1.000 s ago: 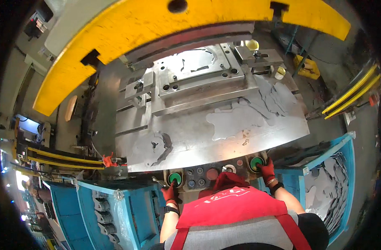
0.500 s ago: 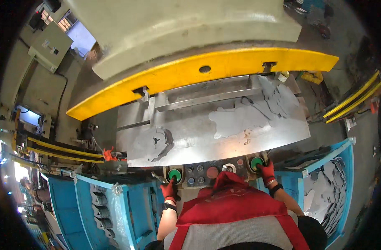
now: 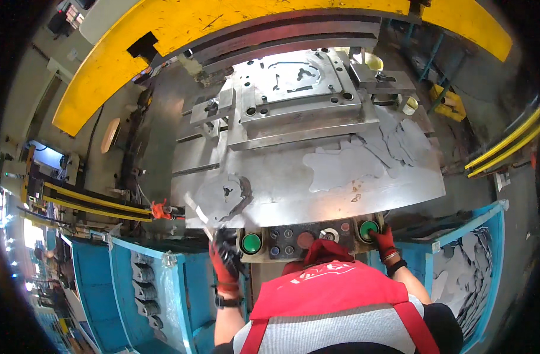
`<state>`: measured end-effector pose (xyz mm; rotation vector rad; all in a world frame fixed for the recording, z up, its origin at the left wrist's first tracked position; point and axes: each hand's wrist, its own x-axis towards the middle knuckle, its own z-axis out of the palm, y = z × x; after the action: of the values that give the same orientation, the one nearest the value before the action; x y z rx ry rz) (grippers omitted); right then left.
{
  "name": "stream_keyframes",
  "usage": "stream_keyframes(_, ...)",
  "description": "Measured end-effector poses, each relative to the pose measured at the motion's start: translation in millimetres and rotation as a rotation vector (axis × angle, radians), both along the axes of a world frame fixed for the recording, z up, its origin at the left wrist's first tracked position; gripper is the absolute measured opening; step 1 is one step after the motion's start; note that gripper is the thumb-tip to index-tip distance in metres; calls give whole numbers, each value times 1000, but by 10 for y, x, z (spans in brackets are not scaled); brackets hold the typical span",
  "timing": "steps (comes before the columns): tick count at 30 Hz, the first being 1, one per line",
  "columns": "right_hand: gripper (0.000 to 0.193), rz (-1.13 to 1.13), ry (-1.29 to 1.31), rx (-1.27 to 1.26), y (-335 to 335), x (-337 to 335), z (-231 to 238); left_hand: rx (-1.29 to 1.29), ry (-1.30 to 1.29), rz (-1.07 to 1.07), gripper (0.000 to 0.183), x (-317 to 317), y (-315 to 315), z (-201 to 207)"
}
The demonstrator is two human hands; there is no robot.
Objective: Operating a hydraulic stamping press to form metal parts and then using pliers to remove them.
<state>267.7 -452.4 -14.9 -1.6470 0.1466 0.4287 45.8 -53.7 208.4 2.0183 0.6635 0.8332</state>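
Observation:
Above the blue bin, my left hand [image 3: 224, 262] in a red and black glove is closed round a slim, pale stick-like tool [image 3: 197, 206], smeared by motion, pointing up and left toward the press bed. It is apart from the left green button [image 3: 251, 242]. At the right end of the control box [image 3: 288, 250], my right hand [image 3: 385, 241], gloved alike, has its thumb side by the right green button [image 3: 368, 230] and holds nothing visible. Beyond them, a steel die [image 3: 299, 121] sits on the press bed [image 3: 270, 203], with a flat cut-out sheet piece [image 3: 299, 79] on top.
The yellow press beam [image 3: 234, 22] spans the far side, above the die. Flat grey sheet scraps [image 3: 341, 168] lie on the bed, with a curved scrap [image 3: 220, 197] at left. Blue bins with stacked metal pieces [image 3: 145, 289] and sheet scraps [image 3: 468, 265] flank me.
The yellow beam has risen, exposing the die and the sheet piece. My left hand has left its green button and moved left with the tool. My right hand stays by its button.

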Motion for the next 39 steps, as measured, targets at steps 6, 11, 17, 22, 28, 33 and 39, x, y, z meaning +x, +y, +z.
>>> stream_keyframes(6,70,-23,-30,-146,-210,-2,-467,-889,33,-355,41,1567,-62,682)
stream_keyframes(11,73,-35,-39,-92,-178,-107,-141,-854,28,-558,48,2733,77,760)
stream_keyframes(17,51,-155,-65,-203,-120,-135,624,-1059,-58,-603,46,3230,292,445)
stream_keyframes(22,30,-162,-416,-174,183,185,1328,-816,-97,-402,44,2555,92,962)
stream_keyframes(28,42,315,-732,-418,1069,614,1617,-791,-39,-252,41,1357,59,828)
stream_keyframes(33,70,480,-1166,-649,1654,1013,1477,-881,9,-16,44,506,-37,544)
stream_keyframes(39,101,769,-993,-1115,1974,1092,1697,-1050,4,144,42,-8,-25,81)
